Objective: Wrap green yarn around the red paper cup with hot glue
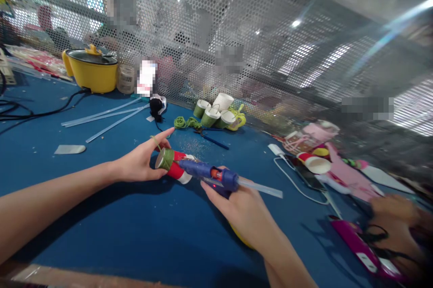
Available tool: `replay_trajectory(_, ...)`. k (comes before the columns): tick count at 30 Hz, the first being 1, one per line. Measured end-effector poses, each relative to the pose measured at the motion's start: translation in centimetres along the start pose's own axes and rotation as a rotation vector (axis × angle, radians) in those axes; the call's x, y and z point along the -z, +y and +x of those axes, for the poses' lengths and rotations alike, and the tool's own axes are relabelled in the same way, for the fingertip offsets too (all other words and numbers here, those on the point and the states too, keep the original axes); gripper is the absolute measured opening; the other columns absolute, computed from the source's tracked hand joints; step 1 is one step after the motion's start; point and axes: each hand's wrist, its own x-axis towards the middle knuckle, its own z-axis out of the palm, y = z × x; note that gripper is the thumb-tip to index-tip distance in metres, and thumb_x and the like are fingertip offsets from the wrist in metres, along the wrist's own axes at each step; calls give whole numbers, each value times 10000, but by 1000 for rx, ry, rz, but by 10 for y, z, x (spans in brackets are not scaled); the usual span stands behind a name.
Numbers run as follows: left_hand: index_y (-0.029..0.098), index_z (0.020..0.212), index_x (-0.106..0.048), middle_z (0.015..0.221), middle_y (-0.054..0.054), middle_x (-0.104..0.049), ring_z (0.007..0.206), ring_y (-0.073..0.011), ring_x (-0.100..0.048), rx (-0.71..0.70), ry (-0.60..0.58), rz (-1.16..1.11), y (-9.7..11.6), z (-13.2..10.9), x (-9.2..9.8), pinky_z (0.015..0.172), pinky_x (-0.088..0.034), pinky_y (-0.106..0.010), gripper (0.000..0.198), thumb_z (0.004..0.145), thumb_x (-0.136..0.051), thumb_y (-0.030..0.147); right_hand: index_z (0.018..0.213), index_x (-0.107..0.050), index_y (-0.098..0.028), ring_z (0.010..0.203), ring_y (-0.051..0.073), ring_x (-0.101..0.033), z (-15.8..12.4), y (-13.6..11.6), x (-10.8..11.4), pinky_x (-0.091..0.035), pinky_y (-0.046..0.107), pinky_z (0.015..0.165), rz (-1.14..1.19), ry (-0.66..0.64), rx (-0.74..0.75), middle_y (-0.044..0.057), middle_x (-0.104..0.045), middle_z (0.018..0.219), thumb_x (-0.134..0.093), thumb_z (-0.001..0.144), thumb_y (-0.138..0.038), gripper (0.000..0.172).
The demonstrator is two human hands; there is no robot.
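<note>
My left hand (142, 162) grips a paper cup (173, 166) lying on its side on the blue table (101, 216); the cup is red and white and partly wrapped in green cord. The forefinger sticks out over it, a strand of cord looped by the thumb. My right hand (241, 209) is closed round a blue hot glue gun (211, 174). Its nozzle touches the cup's green wrapping, and a clear glue stick (260, 187) juts from its back end.
Several green-wrapped cups (216, 114) and a coil of green cord (186, 122) lie by the mesh screen. A yellow pot (91, 69), clear glue sticks (104, 119) and black cables (30, 112) are at left. A phone (304, 173), pink craft pieces and another person's hand (395, 211) are at right.
</note>
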Motion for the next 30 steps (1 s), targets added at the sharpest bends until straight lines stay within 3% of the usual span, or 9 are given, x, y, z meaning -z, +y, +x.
replay_trajectory(9,230,1433,-97,1114,-85,-488,1011,-214,-516,-106,-22,35,5,-2,-3,951,-423,-417,882,718,-607,144,842,-691,-216,815,256,-673,4,5,2,-549,371,734,-102,58,59,80,-703,800,-500,833,-268,197)
replay_trajectory(16,240,1431,-97,1111,-80,-485,1027,-220,-512,-92,-22,33,3,-2,-3,960,-411,-441,887,712,-608,152,803,-699,-224,848,278,-670,-2,10,-2,-544,401,752,-117,100,30,84,-700,763,-524,816,-281,185)
replay_trajectory(24,239,1431,-100,1118,-83,-493,1025,-221,-507,-125,-32,65,6,-3,-4,957,-408,-433,886,712,-605,132,797,-681,-225,696,226,-665,3,5,3,-540,319,606,-87,61,29,61,-695,719,-502,824,-257,184)
replay_trajectory(30,252,1431,-95,1121,-80,-499,1027,-221,-504,-142,-37,85,7,-3,-4,955,-412,-432,882,718,-600,132,815,-686,-218,709,232,-669,4,6,5,-542,325,617,-88,46,52,65,-695,720,-507,820,-243,181)
